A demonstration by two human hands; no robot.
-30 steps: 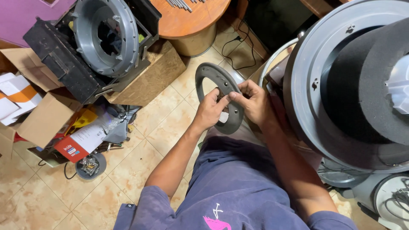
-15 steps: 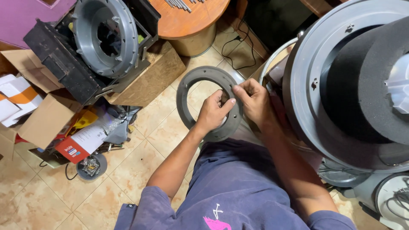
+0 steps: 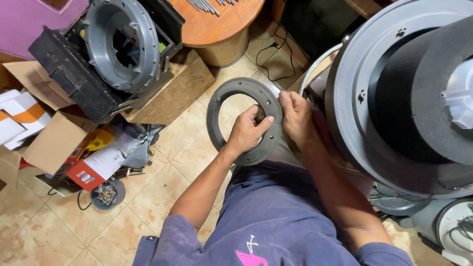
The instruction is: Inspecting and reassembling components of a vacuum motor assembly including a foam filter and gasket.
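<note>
A flat dark grey plastic ring (image 3: pixel 222 98) is held in front of me above the tiled floor. My left hand (image 3: pixel 248 132) grips its lower right part, fingers hooked through the opening. My right hand (image 3: pixel 295 117) pinches the ring's right edge just beside the left hand. Immediately to the right stands a large grey round housing (image 3: pixel 354 98) with a black foam disc (image 3: pixel 419 103) and a white hub (image 3: pixel 460 96) in it.
A second grey round housing (image 3: pixel 120 42) sits in a black frame on a wooden box (image 3: pixel 172 91) at upper left. Cardboard boxes (image 3: pixel 54 143), papers and a small round container of parts (image 3: pixel 106 194) litter the floor left. A round wooden table (image 3: pixel 217 22) stands behind.
The ring has swung from nearly edge-on to flat-on and shifted left. My left hand moved from its outer rim to gripping through the opening.
</note>
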